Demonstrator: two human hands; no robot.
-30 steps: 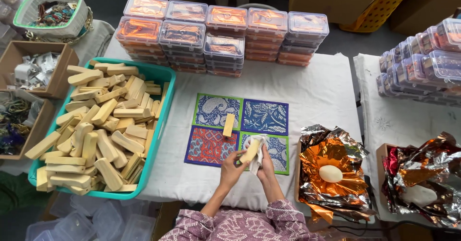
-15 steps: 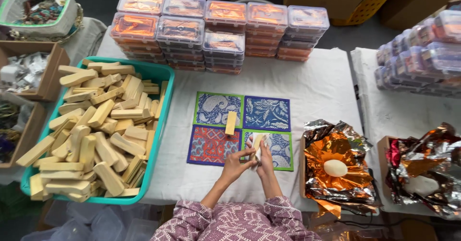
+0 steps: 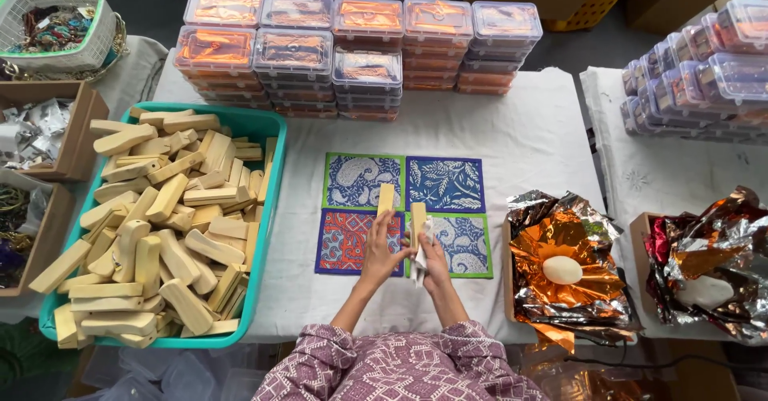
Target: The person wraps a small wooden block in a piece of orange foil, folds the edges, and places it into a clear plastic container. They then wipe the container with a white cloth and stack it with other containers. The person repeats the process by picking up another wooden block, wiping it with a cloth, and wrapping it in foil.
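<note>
Both forearms reach forward from patterned purple sleeves (image 3: 400, 369) and meet over the printed mats in the middle of the white-clothed table (image 3: 528, 133). The right hand (image 3: 432, 263) is closed around a white cloth (image 3: 422, 249) and the lower end of a pale wooden block (image 3: 418, 219), which stands up out of the grip, its top over the seam between the mats. The left hand (image 3: 378, 253) lies just beside it, fingers (image 3: 379, 227) stretched forward and slightly apart, flat over the red patterned mat (image 3: 352, 241); whether its thumb touches the cloth cannot be told. A second wooden block (image 3: 386, 199) lies on its own just ahead of the left fingertips, on the blue paisley mat (image 3: 356, 179). To the left sits a teal tub (image 3: 268, 201) heaped with similar wooden pieces. To the right, a box lined with crinkled orange foil (image 3: 552, 241) holds a white egg-shaped object (image 3: 562, 270). Stacks of clear lidded containers (image 3: 364, 45) line the far edge.
</note>
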